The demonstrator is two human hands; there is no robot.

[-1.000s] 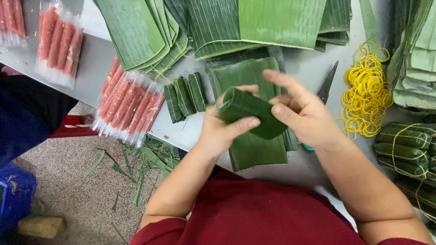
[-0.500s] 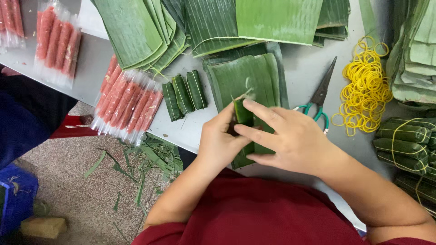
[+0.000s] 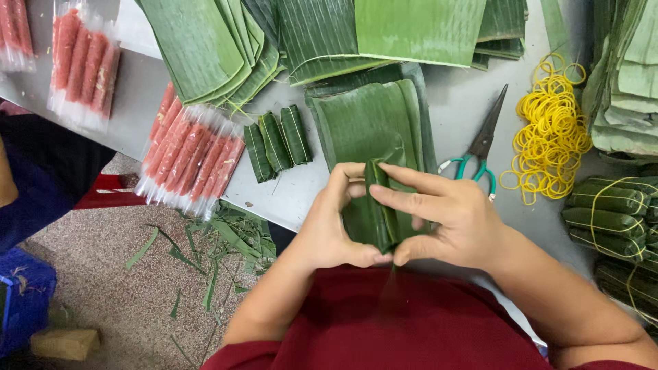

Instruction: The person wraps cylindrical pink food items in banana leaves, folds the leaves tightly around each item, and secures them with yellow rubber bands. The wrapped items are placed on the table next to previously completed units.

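Leaf parcel (image 3: 375, 219): folded banana leaf, held upright over the near table edge, above a stack of cut leaves (image 3: 373, 120). Left hand (image 3: 331, 226) wraps its left side, fingers curled on it, thumb at the bottom. Right hand (image 3: 449, 219) clamps the right side, index finger laid across the top fold, thumb meeting the left thumb below. 3 wrapped rolls (image 3: 276, 142) lie just left. Scissors (image 3: 480, 147) and yellow rubber bands (image 3: 552, 130) sit right. Bagged pink sausages (image 3: 192, 157) lie further left on the grey table (image 3: 459, 96).

Probably a food-wrapping workshop: stacked banana leaves (image 3: 205, 48), rubber bands (image 3: 552, 130).
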